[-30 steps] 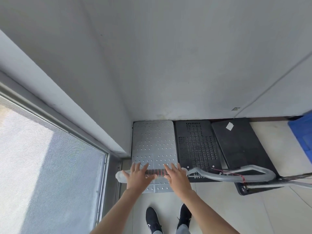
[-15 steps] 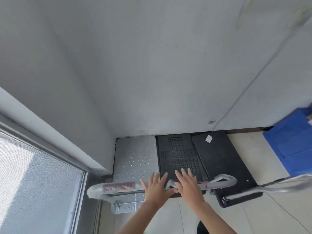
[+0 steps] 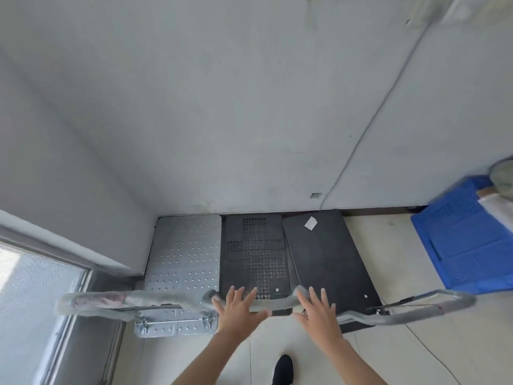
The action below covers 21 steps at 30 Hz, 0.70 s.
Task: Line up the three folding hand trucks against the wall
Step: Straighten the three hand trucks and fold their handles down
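Three hand trucks stand side by side with their decks reaching the wall. The silver studded truck is in the left corner, the black perforated truck in the middle, the plain black truck on the right, angled slightly. My left hand and my right hand lie with straight, spread fingers over the middle truck's grey handle. The silver truck's wrapped handle sticks out left. The right truck's handle extends right.
A blue plastic crate with items in it stands on the floor at the right. A window frame and side wall close off the left. A cable runs down the wall to the floor. My shoe is below on the tiles.
Both hands have moved right from the silver truck's handle to the middle truck's handle. The view has tilted up and shifted right, showing more of the blue crate.
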{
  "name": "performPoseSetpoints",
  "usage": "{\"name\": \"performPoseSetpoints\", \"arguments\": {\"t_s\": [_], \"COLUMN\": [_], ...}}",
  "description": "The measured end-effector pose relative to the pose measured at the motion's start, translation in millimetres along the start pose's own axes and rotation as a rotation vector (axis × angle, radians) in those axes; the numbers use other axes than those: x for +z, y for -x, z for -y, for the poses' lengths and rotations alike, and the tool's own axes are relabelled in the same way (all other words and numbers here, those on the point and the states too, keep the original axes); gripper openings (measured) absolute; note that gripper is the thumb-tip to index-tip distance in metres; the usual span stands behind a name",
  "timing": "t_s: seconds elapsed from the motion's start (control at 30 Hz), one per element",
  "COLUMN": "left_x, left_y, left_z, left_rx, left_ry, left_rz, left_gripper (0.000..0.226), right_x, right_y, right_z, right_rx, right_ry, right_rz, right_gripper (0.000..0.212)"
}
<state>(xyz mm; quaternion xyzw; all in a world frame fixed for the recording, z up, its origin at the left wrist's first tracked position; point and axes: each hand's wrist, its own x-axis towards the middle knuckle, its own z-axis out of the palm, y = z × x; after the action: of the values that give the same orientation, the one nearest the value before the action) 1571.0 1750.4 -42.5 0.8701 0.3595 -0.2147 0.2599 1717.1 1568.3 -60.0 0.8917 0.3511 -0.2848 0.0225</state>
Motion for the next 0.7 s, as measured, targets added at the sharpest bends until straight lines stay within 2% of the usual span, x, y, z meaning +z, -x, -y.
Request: {"name": "performPoseSetpoints", "arguments": {"t_s": [0.2, 0.57, 0.7], "left_x": [12, 11, 11], "left_y": [-16, -28, -21], "left_z": [-1, 16, 26], "left_rx": [-0.040, -0.026, 0.016], "left_ry": [-0.018, -0.022, -0.071], "left_rz": [0.025, 0.011, -0.008], "left_gripper": [0.074, 0.084, 0.078], "right_x": [6, 25, 32], "right_y": [-25, -45, -42], "right_z": [-4, -3, 4], "right_rx": [-0.071, -0.195, -0.249], "right_ry": [-0.103, -0.320, -0.350], "right_rz": [0.075, 0.088, 0.072], "right_gripper": [0.060, 0.055, 0.054]}}
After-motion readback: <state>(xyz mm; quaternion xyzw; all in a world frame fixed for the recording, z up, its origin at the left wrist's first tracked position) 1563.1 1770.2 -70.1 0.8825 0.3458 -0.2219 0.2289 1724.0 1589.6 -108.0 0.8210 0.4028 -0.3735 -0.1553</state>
